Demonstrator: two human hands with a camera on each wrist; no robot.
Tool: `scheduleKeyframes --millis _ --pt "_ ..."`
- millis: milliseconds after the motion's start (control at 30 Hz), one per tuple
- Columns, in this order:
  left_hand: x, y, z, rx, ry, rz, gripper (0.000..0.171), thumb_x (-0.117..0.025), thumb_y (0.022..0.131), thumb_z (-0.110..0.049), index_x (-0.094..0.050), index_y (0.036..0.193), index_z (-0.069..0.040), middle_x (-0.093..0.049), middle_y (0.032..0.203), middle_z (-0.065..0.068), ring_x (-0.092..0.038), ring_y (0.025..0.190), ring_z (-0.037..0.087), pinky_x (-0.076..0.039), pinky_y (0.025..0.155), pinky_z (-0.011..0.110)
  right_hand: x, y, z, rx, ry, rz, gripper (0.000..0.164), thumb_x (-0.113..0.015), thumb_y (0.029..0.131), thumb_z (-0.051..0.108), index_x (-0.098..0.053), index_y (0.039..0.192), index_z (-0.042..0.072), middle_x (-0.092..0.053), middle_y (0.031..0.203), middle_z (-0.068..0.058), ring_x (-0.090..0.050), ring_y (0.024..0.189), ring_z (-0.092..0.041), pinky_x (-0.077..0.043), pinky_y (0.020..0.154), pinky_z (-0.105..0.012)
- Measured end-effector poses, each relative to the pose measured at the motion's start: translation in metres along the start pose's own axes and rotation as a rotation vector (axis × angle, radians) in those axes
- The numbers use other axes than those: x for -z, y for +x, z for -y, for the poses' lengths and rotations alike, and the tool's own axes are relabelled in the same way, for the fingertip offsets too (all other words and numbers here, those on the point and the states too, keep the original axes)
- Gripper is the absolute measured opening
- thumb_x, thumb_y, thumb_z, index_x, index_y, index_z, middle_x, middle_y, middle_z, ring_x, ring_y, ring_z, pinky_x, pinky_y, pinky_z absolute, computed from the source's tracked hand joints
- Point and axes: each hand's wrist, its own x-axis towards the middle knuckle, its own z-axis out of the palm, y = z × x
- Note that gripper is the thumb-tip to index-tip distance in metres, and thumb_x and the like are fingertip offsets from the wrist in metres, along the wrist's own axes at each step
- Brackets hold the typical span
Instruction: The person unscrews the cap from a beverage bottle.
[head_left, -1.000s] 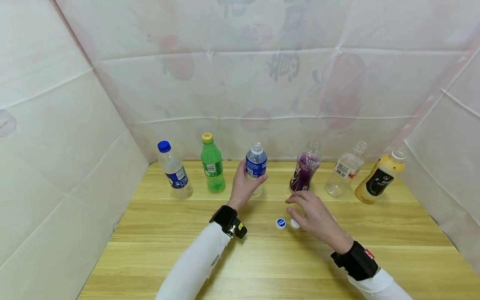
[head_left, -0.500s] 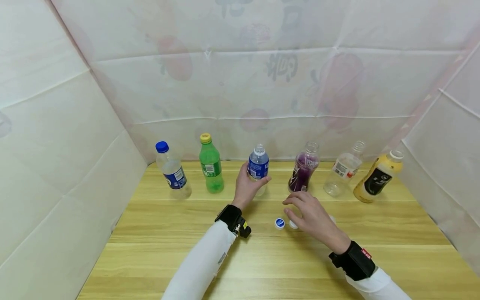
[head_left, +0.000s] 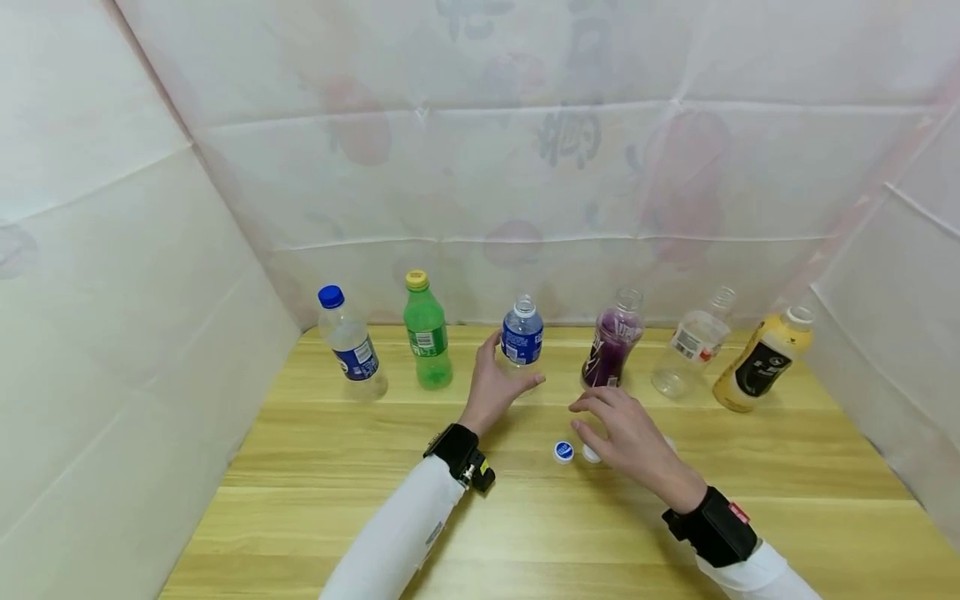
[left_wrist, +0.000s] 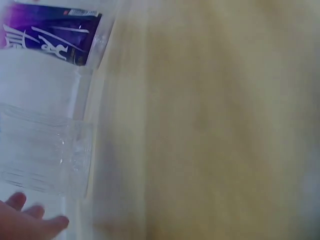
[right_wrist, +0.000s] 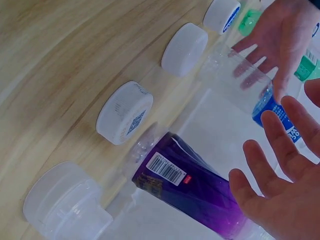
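A clear bottle with a blue label [head_left: 522, 340], uncapped, stands upright near the back of the table. My left hand [head_left: 497, 385] is just beside it, thumb and fingers spread apart around its near left side. In the left wrist view the fingertips [left_wrist: 60, 222] lie apart from the clear bottle base [left_wrist: 45, 155]. My right hand [head_left: 626, 433] hovers with relaxed, spread fingers over the table, holding nothing. Nearest to it are a white cap [head_left: 591, 455], a blue-topped white cap [head_left: 563, 452] and an uncapped purple bottle [head_left: 612, 346].
Left along the back stand a blue-capped bottle [head_left: 352, 346] and a green bottle with a yellow cap [head_left: 427, 337]. To the right are a clear open bottle [head_left: 690, 346] and a yellow bottle with a black label [head_left: 765, 362]. More white caps [right_wrist: 125, 112] show in the right wrist view.
The blue-labelled bottle shifted slightly right with my left hand gripping it. That hand has since loosened and drawn back a little towards me. My right hand has stayed almost still.
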Motion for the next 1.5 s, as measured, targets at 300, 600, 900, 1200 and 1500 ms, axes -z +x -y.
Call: scheduleKeyframes --millis 300,600,900,1200,1500 --pt "0.030 -0.042 -0.004 -0.097 0.050 -0.057 0.104 -0.091 0.079 -0.033 -0.031 0.160 -0.009 -0.034 0.162 0.016 -0.033 0.149 0.037 -0.028 0.119 0.061 0.003 -0.003 0.000 -0.039 0.022 -0.004 0.020 -0.076 0.095 0.017 -0.075 0.112 0.007 -0.069 0.119 -0.011 -0.063 0.113 -0.033 -0.051 0.096 -0.057" --pt "0.062 -0.055 0.000 -0.440 0.022 -0.264 0.060 -0.085 0.085 -0.012 -0.055 0.136 -0.001 -0.059 0.135 0.017 -0.055 0.125 0.037 -0.044 0.105 0.052 0.004 -0.005 0.001 -0.049 0.040 -0.007 0.019 -0.076 0.095 0.016 -0.075 0.112 0.007 -0.069 0.118 -0.010 -0.065 0.109 -0.032 -0.052 0.094 -0.057" --pt "0.085 -0.043 0.012 -0.480 0.019 -0.495 0.080 -0.084 0.083 -0.012 -0.038 0.147 0.003 -0.037 0.150 0.020 -0.038 0.137 0.038 -0.034 0.110 0.061 0.002 -0.004 -0.001 -0.023 0.038 -0.017 0.019 -0.077 0.094 0.015 -0.075 0.110 0.006 -0.070 0.116 -0.010 -0.066 0.109 -0.031 -0.053 0.093 -0.055" --pt "0.098 -0.030 0.012 -0.240 0.052 -0.433 0.110 -0.084 0.087 -0.029 -0.010 0.165 -0.008 -0.011 0.170 0.016 -0.012 0.156 0.035 -0.013 0.122 0.065 0.000 -0.004 0.000 -0.029 0.033 0.008 0.019 -0.076 0.096 0.019 -0.075 0.111 0.009 -0.069 0.118 -0.011 -0.066 0.110 -0.033 -0.053 0.094 -0.056" --pt "0.106 -0.010 0.008 -0.118 0.024 -0.373 0.113 -0.081 0.089 -0.043 -0.003 0.167 -0.018 -0.006 0.173 0.010 -0.009 0.158 0.030 -0.012 0.124 0.059 0.001 -0.003 0.002 -0.025 0.039 0.016 0.020 -0.075 0.096 0.019 -0.074 0.113 0.009 -0.069 0.120 -0.012 -0.065 0.112 -0.034 -0.051 0.096 -0.058"
